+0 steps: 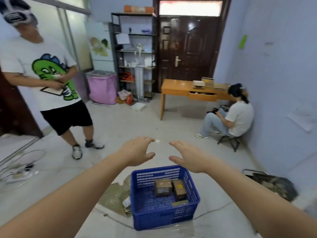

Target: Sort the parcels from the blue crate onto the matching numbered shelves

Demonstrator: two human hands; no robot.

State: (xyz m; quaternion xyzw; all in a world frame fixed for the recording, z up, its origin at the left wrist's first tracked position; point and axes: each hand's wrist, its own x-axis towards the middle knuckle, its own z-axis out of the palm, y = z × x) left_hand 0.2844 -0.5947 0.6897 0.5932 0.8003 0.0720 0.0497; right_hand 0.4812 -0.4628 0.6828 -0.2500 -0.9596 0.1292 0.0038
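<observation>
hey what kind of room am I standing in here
Probably a back room or small office used for storage. A dark metal shelf unit of supplies, a wooden desk against the wall and a blue crate holding parcels suggest that.

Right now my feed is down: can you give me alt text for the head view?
Both hands, the left hand and right hand, reach forward open and empty above a blue crate on the floor, which holds three brown parcels. Beyond, one person stands at left and another sits at right near a wooden desk, with a black shelf unit by the door.
</observation>
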